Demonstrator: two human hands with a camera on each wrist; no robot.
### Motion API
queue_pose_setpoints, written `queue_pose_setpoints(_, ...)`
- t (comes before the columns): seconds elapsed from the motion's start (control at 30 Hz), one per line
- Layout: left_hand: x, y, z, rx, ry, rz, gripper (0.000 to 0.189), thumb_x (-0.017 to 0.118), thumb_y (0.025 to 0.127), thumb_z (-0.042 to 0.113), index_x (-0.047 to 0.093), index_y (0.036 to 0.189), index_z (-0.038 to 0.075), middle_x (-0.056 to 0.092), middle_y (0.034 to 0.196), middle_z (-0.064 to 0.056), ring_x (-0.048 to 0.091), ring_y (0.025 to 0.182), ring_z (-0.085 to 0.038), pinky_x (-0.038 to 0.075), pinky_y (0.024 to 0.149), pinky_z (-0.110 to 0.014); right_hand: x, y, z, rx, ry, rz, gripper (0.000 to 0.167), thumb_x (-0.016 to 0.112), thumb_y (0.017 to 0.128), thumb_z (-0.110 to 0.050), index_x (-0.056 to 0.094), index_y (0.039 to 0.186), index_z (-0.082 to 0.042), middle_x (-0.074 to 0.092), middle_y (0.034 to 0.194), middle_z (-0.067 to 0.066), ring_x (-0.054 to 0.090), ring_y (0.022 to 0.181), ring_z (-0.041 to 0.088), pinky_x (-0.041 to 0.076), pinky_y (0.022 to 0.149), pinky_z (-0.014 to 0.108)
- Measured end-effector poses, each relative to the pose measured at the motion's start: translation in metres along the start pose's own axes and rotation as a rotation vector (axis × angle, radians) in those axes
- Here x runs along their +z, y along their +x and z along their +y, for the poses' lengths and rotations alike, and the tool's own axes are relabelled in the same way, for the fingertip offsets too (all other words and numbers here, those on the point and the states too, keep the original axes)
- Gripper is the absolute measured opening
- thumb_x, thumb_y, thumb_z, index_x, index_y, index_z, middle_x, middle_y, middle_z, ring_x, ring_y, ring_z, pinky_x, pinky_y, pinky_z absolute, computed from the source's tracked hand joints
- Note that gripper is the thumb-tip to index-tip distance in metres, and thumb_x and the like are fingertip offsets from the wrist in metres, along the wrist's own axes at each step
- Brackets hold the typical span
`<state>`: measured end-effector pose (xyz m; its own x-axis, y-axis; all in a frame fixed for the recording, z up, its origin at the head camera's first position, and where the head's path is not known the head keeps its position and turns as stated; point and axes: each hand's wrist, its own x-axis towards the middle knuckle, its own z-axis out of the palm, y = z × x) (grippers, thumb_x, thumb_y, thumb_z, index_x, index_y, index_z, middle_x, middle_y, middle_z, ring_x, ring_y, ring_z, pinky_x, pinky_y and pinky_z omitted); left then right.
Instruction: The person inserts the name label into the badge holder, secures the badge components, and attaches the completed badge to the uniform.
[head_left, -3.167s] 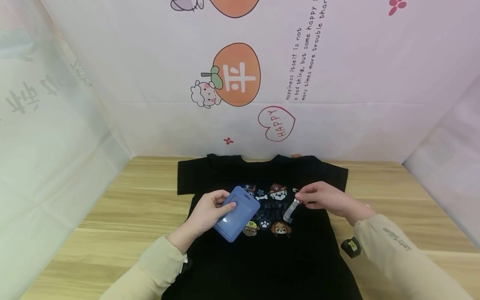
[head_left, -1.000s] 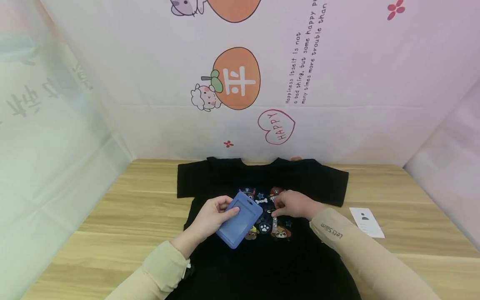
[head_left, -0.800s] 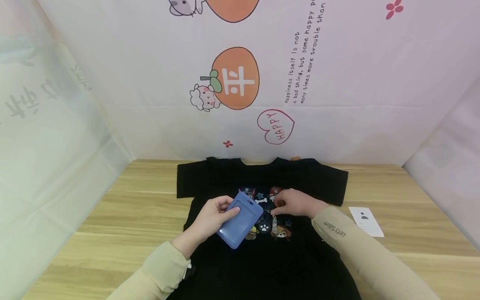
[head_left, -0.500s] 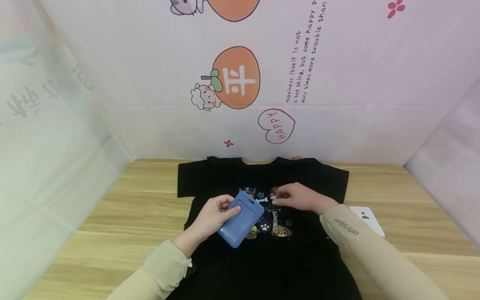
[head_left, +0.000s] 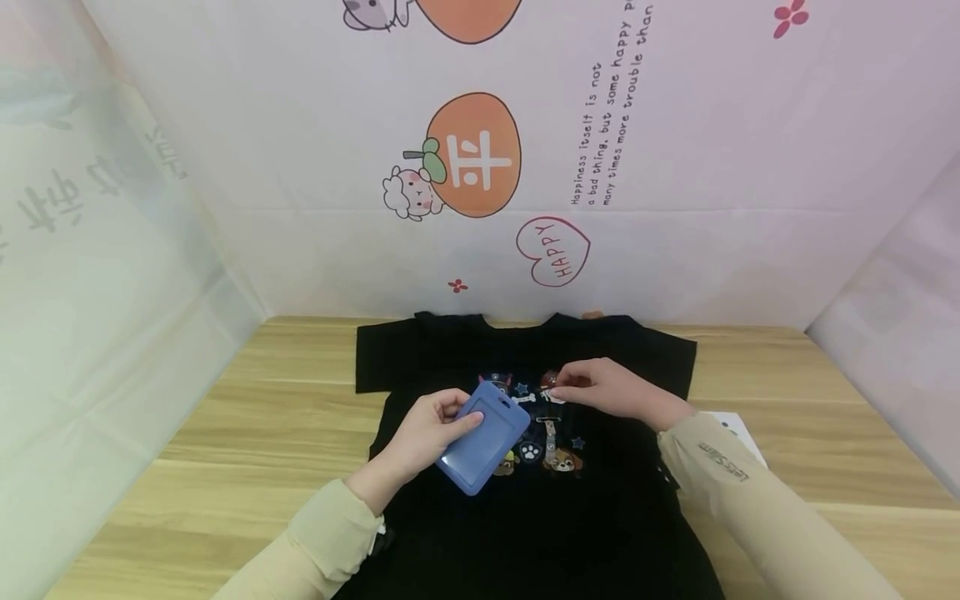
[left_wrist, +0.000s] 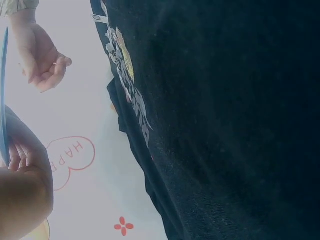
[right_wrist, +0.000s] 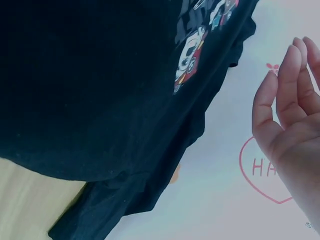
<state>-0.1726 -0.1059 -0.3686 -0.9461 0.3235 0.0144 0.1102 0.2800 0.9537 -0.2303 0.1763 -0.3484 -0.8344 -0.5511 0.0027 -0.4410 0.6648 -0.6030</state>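
My left hand [head_left: 423, 429] holds a blue badge holder [head_left: 480, 450] with a clear window, thumb on its front, above a black T-shirt [head_left: 570, 533]. The left wrist view shows the holder [left_wrist: 3, 100] edge-on as a thin blue line. A clear badge strap with a metal pin [head_left: 551, 433] lies on the shirt's cartoon print. My right hand [head_left: 611, 390] hovers just beyond the strap, apart from it. In the right wrist view, that hand [right_wrist: 295, 110] has loosely bent fingers and nothing between them.
A white card [head_left: 738, 429] with a printed figure lies on the wooden table [head_left: 292, 400] right of the shirt, partly behind my right sleeve [head_left: 742, 475]. A printed white cloth [head_left: 645, 267] hangs behind the table, with more cloth at both sides.
Earlier my right hand held the badge strap in the air, then set it on the shirt. It has let go and drawn back up and right. The left hand keeps hold of the badge holder.
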Motion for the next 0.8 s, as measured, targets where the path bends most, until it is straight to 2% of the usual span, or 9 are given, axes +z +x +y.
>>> queue_pose_setpoints(0.17,0.0,-0.001,0.002,0.0,0.0,-0.003,0.02,0.06,0.093,0.019,0.062,0.101,0.001,0.071,0.099,-0.014,0.065,0.078,-0.015,0.055,0.073,-0.032,0.004,-0.007,-0.006,-0.056,0.041,0.035,0.017,0.06,0.093,-0.03,0.066,0.094,-0.014,0.063,0.087,-0.002,0.054,0.076,0.012,0.049,0.069,0.027)
queue_pose_setpoints(0.27,0.001,-0.001,0.002,0.002,-0.001,-0.004,0.019,0.06,0.093,0.019,0.062,0.101,0.001,0.071,0.098,-0.014,0.065,0.078,-0.015,0.055,0.074,-0.032,0.007,-0.012,-0.011,-0.122,0.062,0.062,0.014,0.06,0.094,-0.025,0.066,0.095,-0.013,0.063,0.087,-0.003,0.055,0.076,0.009,0.05,0.07,0.026)
queue_pose_setpoints(0.47,0.002,-0.001,0.001,0.007,-0.015,-0.024,0.019,0.06,0.093,0.018,0.062,0.101,0.0,0.071,0.096,-0.015,0.065,0.075,-0.015,0.056,0.069,-0.033,0.012,-0.02,-0.019,-0.256,0.073,0.197,0.007,0.064,0.09,-0.014,0.064,0.097,-0.012,0.065,0.093,-0.003,0.056,0.08,0.006,0.052,0.075,0.028)
queue_pose_setpoints(0.63,0.002,0.0,0.0,0.02,-0.017,-0.047,0.017,0.059,0.093,0.014,0.062,0.102,-0.001,0.071,0.092,-0.016,0.063,0.069,-0.013,0.055,0.062,-0.029,0.015,-0.026,-0.023,-0.396,0.093,0.303,0.023,0.071,0.082,-0.004,0.062,0.102,-0.011,0.064,0.1,0.004,0.057,0.08,0.009,0.052,0.075,0.025)
queue_pose_setpoints(0.8,0.004,0.002,-0.001,0.01,-0.025,-0.075,0.017,0.058,0.094,0.013,0.061,0.102,-0.001,0.071,0.09,-0.015,0.062,0.068,-0.012,0.053,0.062,-0.028,0.021,-0.03,-0.027,-0.529,0.095,0.294,0.039,0.079,0.072,-0.002,0.063,0.106,-0.009,0.06,0.106,0.009,0.056,0.09,0.011,0.051,0.08,0.026)
